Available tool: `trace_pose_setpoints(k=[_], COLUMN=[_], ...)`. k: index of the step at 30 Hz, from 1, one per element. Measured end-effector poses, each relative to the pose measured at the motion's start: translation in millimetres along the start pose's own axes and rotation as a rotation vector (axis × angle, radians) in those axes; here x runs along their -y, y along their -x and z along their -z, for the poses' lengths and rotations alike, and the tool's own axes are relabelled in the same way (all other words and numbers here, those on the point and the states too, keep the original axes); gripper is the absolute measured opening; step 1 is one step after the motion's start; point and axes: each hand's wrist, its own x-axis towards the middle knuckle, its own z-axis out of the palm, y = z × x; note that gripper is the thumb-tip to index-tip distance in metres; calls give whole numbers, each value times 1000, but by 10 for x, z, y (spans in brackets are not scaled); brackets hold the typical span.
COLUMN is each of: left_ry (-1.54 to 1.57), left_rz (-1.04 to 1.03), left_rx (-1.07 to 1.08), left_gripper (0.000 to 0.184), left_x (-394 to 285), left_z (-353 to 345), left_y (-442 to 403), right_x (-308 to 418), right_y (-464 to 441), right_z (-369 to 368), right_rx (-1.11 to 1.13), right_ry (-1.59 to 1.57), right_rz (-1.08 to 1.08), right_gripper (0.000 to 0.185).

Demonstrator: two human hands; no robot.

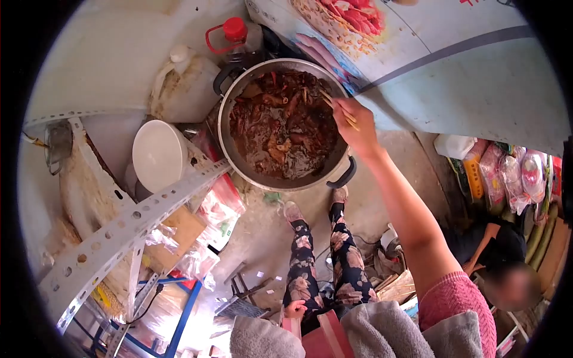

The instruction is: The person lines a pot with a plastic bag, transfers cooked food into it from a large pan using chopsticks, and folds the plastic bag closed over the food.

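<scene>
A large metal pot with two black handles holds dark brown stewed pieces of food in sauce. My right hand is closed around wooden chopsticks at the pot's right side, and their tips reach over the food near the rim. Low in the view, my left hand hangs near my waist, close to the floral trousers. Its fingers look curled, but they are too small to tell whether they hold anything.
Left of the pot are a white bowl, a stained white jug, a red-capped bottle and a perforated metal frame. Bagged goods stand at the right, with another person below them.
</scene>
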Motion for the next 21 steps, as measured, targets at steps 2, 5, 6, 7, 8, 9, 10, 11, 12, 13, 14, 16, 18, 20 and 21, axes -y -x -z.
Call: trace_pose_setpoints(k=[2, 5, 6, 7, 8, 9, 10, 11, 12, 13, 14, 16, 18, 20, 21], left_ry=[6, 47, 50, 53, 57, 61, 91, 121, 151, 87, 22, -21, 112, 217, 210], left_rz=[28, 85, 86, 85, 84, 80, 80, 78, 77, 53, 32, 91, 26, 16, -47], left_rx=[-47, -17, -25, -32, -41, -50, -39, -27, -15, -19, -22, -57, -2, 90, 65], left_gripper=[35, 36, 37, 37, 37, 37, 37, 36, 35, 38, 43, 48, 47, 49, 48], left_x=[-1, -22, -7, 10, 36, 57, 99, 159, 161, 172, 129, -162, 91, 409, 526], left_z=[-52, -28, -34, -47, -61, -62, -49, -33, -32, -38, -56, -112, -72, 16, 29], left_y=[-20, -37, -35, -41, -49, -60, -64, -69, -86, -97, -95, -37, -80, -194, -183], right_x=[-129, -346, -350, -328, -268, -208, -159, -16, 74, 107, 140, 187, 114, 39, 4], right_y=[-181, -128, -88, -30, -3, 0, -25, -107, -176, -234, -314, -427, -444, -424, -387], right_z=[-205, -490, -472, -505, -496, -475, -405, -268, -194, -228, -311, -520, -695, -775, -780], right_rx=[-81, 65, 125, 97, 79, 60, 83, 103, 123, 87, 51, 23, 67, 99, 140], right_ry=[-21, -121, -2, -112, -185, -258, -116, 25, 168, 89, 12, -66, -148, -170, -156], right_rz=[180, -107, 70, 72, 44, 18, 12, 8, 4, 87, 167, 276, 245, 271, 298], right_gripper=[9, 8, 12, 17, 15, 12, 7, 4, 7, 7, 8, 10, 6, 6, 6])
